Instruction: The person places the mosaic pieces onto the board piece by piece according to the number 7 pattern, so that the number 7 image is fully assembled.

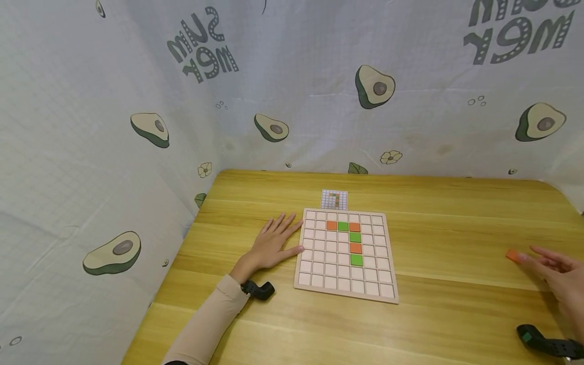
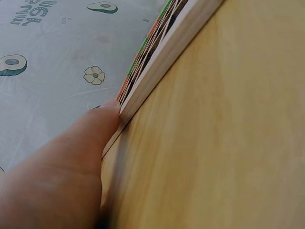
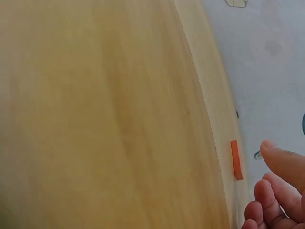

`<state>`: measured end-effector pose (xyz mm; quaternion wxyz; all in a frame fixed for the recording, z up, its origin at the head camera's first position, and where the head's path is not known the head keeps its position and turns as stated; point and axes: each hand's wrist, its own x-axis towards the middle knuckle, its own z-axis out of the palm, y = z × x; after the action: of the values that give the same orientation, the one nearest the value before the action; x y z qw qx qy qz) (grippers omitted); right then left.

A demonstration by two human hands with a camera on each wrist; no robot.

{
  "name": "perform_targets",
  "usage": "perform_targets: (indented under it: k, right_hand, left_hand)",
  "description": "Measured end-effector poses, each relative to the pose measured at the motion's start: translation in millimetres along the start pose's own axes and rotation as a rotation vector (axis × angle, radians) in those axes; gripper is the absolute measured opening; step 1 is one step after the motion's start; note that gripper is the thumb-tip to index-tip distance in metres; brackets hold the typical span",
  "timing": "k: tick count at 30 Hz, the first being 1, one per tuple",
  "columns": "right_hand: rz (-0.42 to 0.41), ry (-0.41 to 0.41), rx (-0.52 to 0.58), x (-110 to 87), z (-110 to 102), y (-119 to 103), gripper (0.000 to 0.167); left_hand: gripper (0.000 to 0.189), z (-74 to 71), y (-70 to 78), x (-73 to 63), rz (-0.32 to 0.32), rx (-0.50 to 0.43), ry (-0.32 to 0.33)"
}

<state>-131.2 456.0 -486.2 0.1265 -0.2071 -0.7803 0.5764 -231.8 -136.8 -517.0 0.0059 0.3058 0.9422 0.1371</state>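
A pale wooden grid board (image 1: 330,274) lies on the table, with three orange and three green tiles set in its squares. The tiles run along a short row, then down a column, colours alternating. My left hand (image 1: 271,247) rests flat with fingers spread at the board's left side; its thumb (image 2: 102,119) meets the board's edge. Far to the right, a loose orange tile (image 1: 512,255) lies on the table. My right hand (image 1: 558,279) is beside that tile, thumb tip overlapping it in the head view. In the right wrist view a gap shows between tile (image 3: 237,160) and thumb (image 3: 283,162).
A small printed card (image 1: 334,199) with a coloured grid pattern lies just behind the board. The wood-grain table (image 1: 438,314) backs onto a white curtain (image 1: 310,61) printed with avocados. Each wrist wears a black device (image 1: 258,290).
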Motion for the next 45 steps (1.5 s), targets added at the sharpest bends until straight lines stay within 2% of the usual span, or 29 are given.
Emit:
perform_targets:
  k: [4,9,12,15,17,22,23,24,27,29,30,31,33,34,38,39,41,45]
  right_hand:
    - [0.028,0.005,-0.020,2.1,-2.2,3.5,0.040]
    - [-0.002,-0.009,-0.120,5.0,-5.1,10.9,0.042]
    - [-0.020,-0.026,-0.196,7.7,-5.8,14.9,0.064]
    - [-0.017,-0.036,-0.257,10.4,-5.4,17.5,0.079]
    - [-0.023,-0.036,-0.300,11.9,-5.0,17.6,0.081]
    - [-0.042,-0.043,-0.365,12.0,-3.9,15.7,0.079]
    - [-0.043,-0.048,-0.346,11.4,-3.9,15.6,0.070]
    - [-0.049,-0.052,-0.349,11.0,-3.7,14.9,0.069]
    - [-0.063,-0.068,-0.284,10.5,-4.9,15.4,0.035]
    - [-0.070,-0.075,-0.300,10.9,-4.4,14.4,0.030]
    - [-0.075,-0.076,-0.328,11.3,-3.9,14.2,0.040]
    - [-0.073,-0.079,-0.334,11.6,-3.8,14.5,0.040]
    - [-0.072,-0.080,-0.390,11.6,-2.6,14.0,0.066]
    - [-0.069,-0.082,-0.407,12.1,-2.3,13.6,0.073]
    - [-0.079,-0.063,-0.389,13.3,-4.2,16.9,0.012]
    - [-0.078,-0.063,-0.382,13.9,-4.9,17.4,0.013]
    - [-0.084,-0.055,-0.382,14.8,-5.8,18.7,0.031]
    - [-0.087,-0.058,-0.378,16.2,-6.6,19.7,0.033]
  left_hand:
    - [0.075,0.6,-0.4,-0.2,-0.004,0.009,-0.007]
    - [0.075,1.2,-0.7,-0.5,-0.002,0.007,0.001]
    - [0.075,1.6,-1.1,-0.4,0.000,0.003,0.003]
    - [0.076,2.3,-1.8,0.1,-0.008,0.008,-0.006]
    - [0.076,2.5,-2.0,0.2,-0.012,0.010,-0.011]
    - [0.075,2.1,-1.8,-0.3,-0.007,0.001,-0.002]
    - [0.075,1.8,-1.5,-0.4,-0.006,-0.001,-0.001]
    - [0.074,1.3,-1.3,-0.4,-0.008,0.000,-0.003]
    - [0.074,1.0,-0.9,-0.1,-0.014,0.003,-0.010]
    - [0.074,0.0,-0.4,0.1,-0.016,0.003,-0.012]
    - [0.075,-0.4,-0.2,0.2,-0.016,0.004,-0.013]
    - [0.075,-0.5,0.0,0.1,-0.015,0.005,-0.013]
    - [0.075,-1.7,0.7,-0.1,-0.012,0.003,-0.010]
    - [0.075,-2.1,0.9,-0.3,-0.010,0.001,-0.007]
    - [0.075,-2.5,1.2,-0.7,-0.009,0.000,-0.004]
    - [0.075,-2.3,1.2,-0.8,-0.010,0.000,-0.004]
    - [0.075,-1.9,1.0,-0.8,-0.009,-0.001,-0.005]
    - [0.075,-1.3,0.6,-0.5,-0.010,0.001,-0.005]
